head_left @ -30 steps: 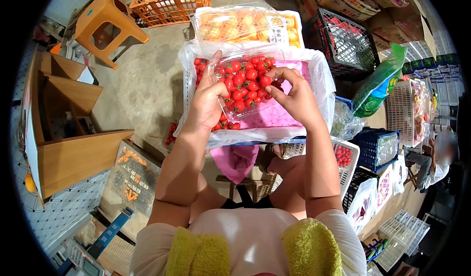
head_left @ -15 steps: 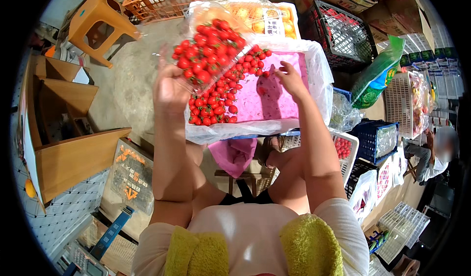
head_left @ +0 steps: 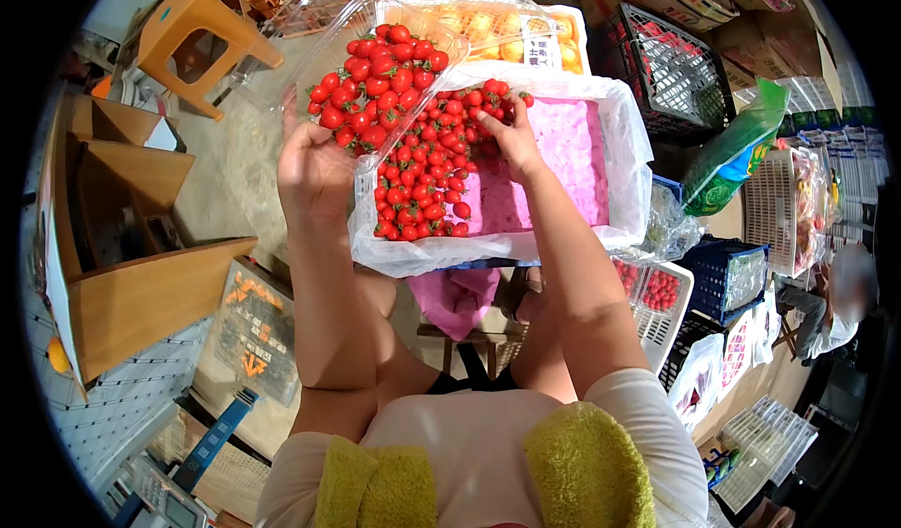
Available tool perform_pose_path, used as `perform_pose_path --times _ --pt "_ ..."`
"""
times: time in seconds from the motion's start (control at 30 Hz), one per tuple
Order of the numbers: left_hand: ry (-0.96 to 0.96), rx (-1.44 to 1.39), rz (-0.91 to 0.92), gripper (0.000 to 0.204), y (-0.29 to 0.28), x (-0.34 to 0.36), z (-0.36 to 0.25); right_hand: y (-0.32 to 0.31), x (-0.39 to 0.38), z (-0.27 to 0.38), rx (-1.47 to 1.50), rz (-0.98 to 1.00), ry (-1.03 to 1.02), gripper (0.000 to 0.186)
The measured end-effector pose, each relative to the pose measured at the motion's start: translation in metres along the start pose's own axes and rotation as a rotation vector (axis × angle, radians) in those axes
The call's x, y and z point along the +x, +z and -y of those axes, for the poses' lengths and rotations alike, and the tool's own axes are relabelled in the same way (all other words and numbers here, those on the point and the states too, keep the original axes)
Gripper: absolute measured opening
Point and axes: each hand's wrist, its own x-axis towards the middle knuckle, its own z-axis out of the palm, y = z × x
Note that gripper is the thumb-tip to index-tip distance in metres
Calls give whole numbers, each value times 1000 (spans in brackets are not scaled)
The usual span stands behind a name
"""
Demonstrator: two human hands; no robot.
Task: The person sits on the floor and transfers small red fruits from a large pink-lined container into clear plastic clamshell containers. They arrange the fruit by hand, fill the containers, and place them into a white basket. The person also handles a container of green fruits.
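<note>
My left hand (head_left: 317,173) grips a clear plastic clamshell box (head_left: 441,38) by its near left side. Red cherry tomatoes (head_left: 380,82) fill the box, and its lid hangs open. The box is tilted over the left part of a crate lined with white plastic (head_left: 627,185). Loose cherry tomatoes (head_left: 422,190) with green stems lie in a heap along the crate's left and far sides. At the right edge of this heap my right hand (head_left: 514,143) touches the tomatoes, thumb and forefinger apart. Its other fingers are partly hidden.
Pink padding (head_left: 568,176) covers the crate's bottom. Behind it sits a box of orange fruit (head_left: 511,35). An orange stool (head_left: 192,45) stands at the far left, a black crate (head_left: 671,68) at the far right. Further right are a green bag (head_left: 732,157) and a seated person (head_left: 826,298).
My right hand has moved left from over the pink padding to the tomato heap. My left hand has shifted slightly left and up with the filled clamshell box.
</note>
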Motion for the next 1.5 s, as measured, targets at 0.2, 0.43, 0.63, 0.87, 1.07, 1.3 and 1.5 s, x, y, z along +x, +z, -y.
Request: perform_pose_path --times 0.2,0.43,0.63,0.87,1.07,1.3,1.5 --pt "9 -28 88 80 -5 -1 2 14 -10 7 -196 286 1 64" --pt "-4 -2 26 79 9 -6 4 25 -36 -13 -887 309 -390 55" --pt "-41 -10 -41 78 5 3 8 -3 -53 -1 -524 567 87 29" --pt "-70 91 -89 82 2 6 21 -33 -80 103 -218 418 255 26" --pt "-129 51 40 76 13 -3 36 0 -100 178 -321 454 -53 23" --pt "-301 43 72 84 22 -9 56 38 -100 194 -785 592 -474 49" --pt "-288 -7 15 85 23 -9 42 19 -106 204 -272 349 -234 42"
